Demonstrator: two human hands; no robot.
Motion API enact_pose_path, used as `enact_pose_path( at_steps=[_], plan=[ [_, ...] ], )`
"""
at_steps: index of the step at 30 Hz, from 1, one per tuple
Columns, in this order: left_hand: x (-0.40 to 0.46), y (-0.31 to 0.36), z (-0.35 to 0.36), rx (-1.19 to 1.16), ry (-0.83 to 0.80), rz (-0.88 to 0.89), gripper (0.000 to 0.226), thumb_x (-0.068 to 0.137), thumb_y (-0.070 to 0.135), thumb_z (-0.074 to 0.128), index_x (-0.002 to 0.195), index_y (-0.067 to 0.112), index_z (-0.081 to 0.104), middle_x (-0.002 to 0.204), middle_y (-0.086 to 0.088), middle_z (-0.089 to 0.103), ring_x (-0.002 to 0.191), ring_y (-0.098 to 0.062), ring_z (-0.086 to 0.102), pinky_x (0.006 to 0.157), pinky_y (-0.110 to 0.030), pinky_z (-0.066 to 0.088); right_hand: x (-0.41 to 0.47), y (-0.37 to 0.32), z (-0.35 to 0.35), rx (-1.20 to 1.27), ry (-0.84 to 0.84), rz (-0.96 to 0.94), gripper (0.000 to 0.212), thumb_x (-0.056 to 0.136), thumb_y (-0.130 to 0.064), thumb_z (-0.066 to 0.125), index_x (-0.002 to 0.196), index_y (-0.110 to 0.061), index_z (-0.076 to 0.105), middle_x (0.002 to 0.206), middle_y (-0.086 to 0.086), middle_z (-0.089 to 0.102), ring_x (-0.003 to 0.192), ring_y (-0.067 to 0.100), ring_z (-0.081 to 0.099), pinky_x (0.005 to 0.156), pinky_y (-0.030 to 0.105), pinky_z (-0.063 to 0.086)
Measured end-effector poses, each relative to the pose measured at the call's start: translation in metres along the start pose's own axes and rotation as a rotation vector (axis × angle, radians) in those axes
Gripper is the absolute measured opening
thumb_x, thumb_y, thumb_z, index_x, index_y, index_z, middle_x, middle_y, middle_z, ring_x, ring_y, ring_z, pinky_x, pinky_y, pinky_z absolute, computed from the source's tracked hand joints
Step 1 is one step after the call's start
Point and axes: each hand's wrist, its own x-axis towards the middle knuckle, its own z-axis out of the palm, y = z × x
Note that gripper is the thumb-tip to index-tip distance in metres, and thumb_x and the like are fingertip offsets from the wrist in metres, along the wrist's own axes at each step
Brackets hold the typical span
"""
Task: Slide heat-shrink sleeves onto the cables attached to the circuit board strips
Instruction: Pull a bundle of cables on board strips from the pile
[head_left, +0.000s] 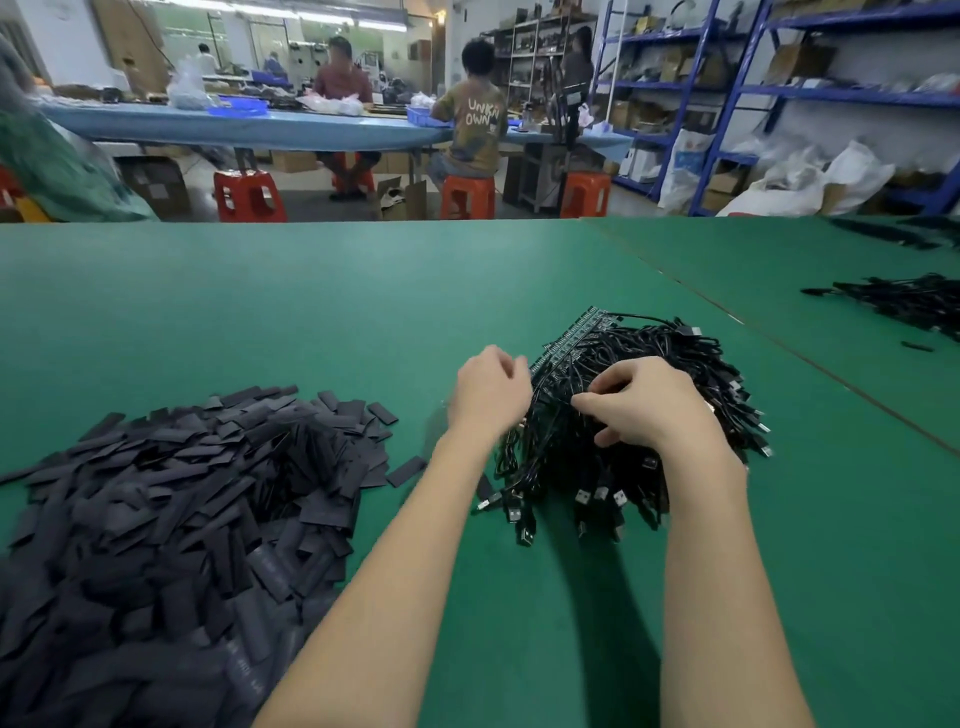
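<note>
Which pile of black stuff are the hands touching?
The tangled cable bundle with plug ends, right of the flat sleeve pile. Both hands are on it; nothing touches the sleeve pile or the far-right pile.

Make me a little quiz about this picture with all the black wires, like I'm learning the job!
1. True or false: the pile of heat-shrink sleeves lies to the left of the cable bundle.
2. Which hand rests on top of the cable bundle? A) left hand B) right hand
3. Fill in: the table mat is coloured ____.

Key: 1 true. 2 B. 3 green.
</note>
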Motion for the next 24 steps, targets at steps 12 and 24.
enact_pose_path(
  at_steps=[12,24],
  plan=[
    [0.045,0.03,0.012,-0.53,-0.18,-0.263,0.04,0.095,0.036,0.066,0.126,0.011,0.065,0.132,-0.007,0.064,0.099,-0.021,0.06,0.085,-0.031,0.051,0.004,0.004,-0.003,0.049,0.17,-0.048,0.015,0.086,-0.047,0.065,0.089,-0.033,0.071,0.083,-0.005,0.075,0.085,0.02,0.071,0.082,0.041,0.059],
    [0.032,0.027,0.001,-0.855,-0.219,-0.171,0.034,0.096,0.017,0.068,0.125,-0.001,0.067,0.089,-0.01,0.072,0.069,-0.017,0.066,0.07,-0.029,0.057,0.002,-0.007,-0.002,0.025,0.281,-0.074,0.021,0.085,-0.051,0.064,0.098,-0.036,0.07,0.088,-0.015,0.069,0.094,0.019,0.065,0.082,0.036,0.055]
  ],
)
